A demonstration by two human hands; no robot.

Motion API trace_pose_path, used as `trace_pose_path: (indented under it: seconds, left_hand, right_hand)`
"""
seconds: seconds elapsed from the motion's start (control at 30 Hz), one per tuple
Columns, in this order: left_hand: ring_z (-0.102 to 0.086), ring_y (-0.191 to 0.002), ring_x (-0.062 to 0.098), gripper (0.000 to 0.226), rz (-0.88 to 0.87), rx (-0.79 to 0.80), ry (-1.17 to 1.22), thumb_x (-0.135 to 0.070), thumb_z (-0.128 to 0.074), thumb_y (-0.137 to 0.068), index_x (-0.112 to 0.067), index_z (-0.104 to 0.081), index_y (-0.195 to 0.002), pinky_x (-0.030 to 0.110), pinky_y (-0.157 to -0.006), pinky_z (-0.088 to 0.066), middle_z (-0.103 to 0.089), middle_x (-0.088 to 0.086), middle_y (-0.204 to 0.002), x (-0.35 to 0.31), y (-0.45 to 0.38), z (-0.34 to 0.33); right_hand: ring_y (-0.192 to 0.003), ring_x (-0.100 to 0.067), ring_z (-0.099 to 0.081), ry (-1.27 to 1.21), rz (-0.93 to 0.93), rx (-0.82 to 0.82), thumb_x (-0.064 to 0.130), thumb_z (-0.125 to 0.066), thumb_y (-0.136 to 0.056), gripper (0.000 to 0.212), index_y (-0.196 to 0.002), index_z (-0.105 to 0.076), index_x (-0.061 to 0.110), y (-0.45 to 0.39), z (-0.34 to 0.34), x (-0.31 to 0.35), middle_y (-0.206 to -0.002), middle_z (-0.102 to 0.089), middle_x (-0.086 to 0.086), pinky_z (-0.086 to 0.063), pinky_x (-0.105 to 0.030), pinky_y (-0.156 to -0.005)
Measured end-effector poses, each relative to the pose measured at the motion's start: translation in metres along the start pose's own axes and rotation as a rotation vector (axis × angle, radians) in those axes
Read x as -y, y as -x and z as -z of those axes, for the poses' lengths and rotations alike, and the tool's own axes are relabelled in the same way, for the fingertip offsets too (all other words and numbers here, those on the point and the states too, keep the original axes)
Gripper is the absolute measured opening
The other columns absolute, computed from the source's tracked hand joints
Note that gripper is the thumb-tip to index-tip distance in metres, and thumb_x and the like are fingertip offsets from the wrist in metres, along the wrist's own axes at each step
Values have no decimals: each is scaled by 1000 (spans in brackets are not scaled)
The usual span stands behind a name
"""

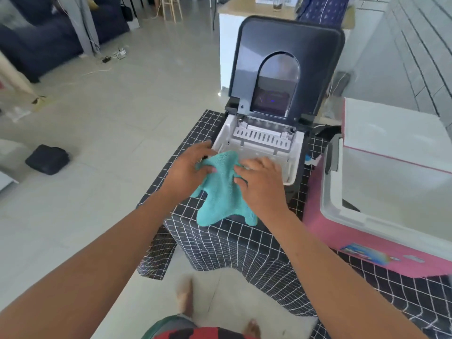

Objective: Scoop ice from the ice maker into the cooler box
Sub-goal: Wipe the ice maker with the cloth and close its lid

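Observation:
The ice maker (281, 148) stands on a black checked cloth with its dark lid (288, 67) raised upright. Its white inner basket shows no ice that I can make out. A teal cloth (221, 192) hangs over the ice maker's front edge. My left hand (188, 167) grips the cloth's left side, and my right hand (261, 182) presses on its right side. The pink cooler box (367, 231) sits to the right, open, its white lid (391, 133) tilted back. No scoop is visible.
The black checked tablecloth (244, 245) covers the low table and drapes down its front. A black bag (47, 159) lies on the tiled floor at left. A sofa (36, 45) and cables sit at the far left, with a white counter (232, 33) behind the ice maker.

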State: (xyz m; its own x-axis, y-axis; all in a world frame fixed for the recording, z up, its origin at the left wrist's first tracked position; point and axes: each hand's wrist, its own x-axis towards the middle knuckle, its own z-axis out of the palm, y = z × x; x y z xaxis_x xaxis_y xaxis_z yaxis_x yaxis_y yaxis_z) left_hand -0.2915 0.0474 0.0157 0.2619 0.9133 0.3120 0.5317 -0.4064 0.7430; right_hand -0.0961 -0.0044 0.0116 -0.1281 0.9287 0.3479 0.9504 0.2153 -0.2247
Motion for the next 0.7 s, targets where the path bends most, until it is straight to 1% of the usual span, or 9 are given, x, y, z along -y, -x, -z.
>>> trace_pose_path:
  seconds: [0.07,0.13,0.23,0.3,0.4,0.5,0.6,0.63,0.7]
  left_hand:
    - [-39,-140,22,61,-182,46,-78,-3,-75,-81,-10,-54,-137,53,-113,-32,-41,4,-151,12,-5,9]
    - [-35,-143,24,58,-332,124,-115,-6,-69,-85,-4,-50,-140,57,-114,-28,-38,8,-154,28,-8,17]
    - [-25,-148,19,70,-430,287,-175,-36,-63,-90,-5,-39,-148,55,-119,-18,-32,6,-158,54,-2,18]
    - [-24,-148,19,81,-482,292,-244,-50,-66,-87,-6,-37,-149,56,-119,-16,-32,5,-158,69,-6,11]
    - [-34,-145,23,64,-628,245,-242,-37,-64,-92,-6,-45,-144,56,-117,-22,-41,8,-153,84,-26,6]
    - [-30,-146,27,50,-746,300,-132,-24,-54,-96,-6,-48,-142,54,-120,-16,-40,10,-153,107,-55,13]
    - [-25,-148,30,39,-624,221,-23,-9,-49,-97,-7,-56,-135,53,-120,-11,-34,13,-155,120,-91,20]
    - [-27,-147,28,40,-558,213,35,0,-49,-96,-8,-57,-134,51,-121,-14,-35,14,-155,119,-102,19]
    - [-37,-143,19,46,-453,302,156,8,-46,-94,-10,-57,-136,46,-116,-30,-39,8,-154,110,-114,14]
  right_hand:
    - [-105,-22,-48,-55,5,15,33,-60,-89,26,-111,-70,25,-13,-8,10,-114,-66,11,-30,-39,-87]
    - [-100,-22,-51,-148,-9,-3,32,-64,-85,26,-109,-72,24,-21,-14,16,-111,-69,11,-32,-38,-84]
    - [-97,-18,-53,-262,-80,-1,34,-68,-83,32,-114,-70,25,-21,-20,17,-113,-69,9,-39,-40,-86]
    - [-100,-16,-54,-267,-88,23,33,-68,-84,35,-117,-68,24,-22,-22,17,-117,-67,9,-43,-44,-89]
    - [-110,-14,-54,-290,-86,58,31,-65,-86,36,-121,-66,22,-23,-20,17,-122,-65,8,-42,-44,-95]
    - [-123,-17,-49,-245,-39,84,25,-59,-88,39,-128,-61,23,-25,-18,23,-130,-59,10,-37,-41,-104]
    - [-136,-22,-36,-115,-31,168,27,-56,-92,49,-140,-47,28,-34,-25,37,-146,-42,12,-29,-42,-109]
    - [-139,-23,-31,-71,-44,189,30,-55,-92,53,-143,-41,29,-39,-27,41,-150,-34,14,-26,-43,-110]
    - [-143,-20,-21,9,-84,239,38,-53,-92,60,-147,-29,33,-46,-30,47,-155,-18,19,-21,-43,-112]
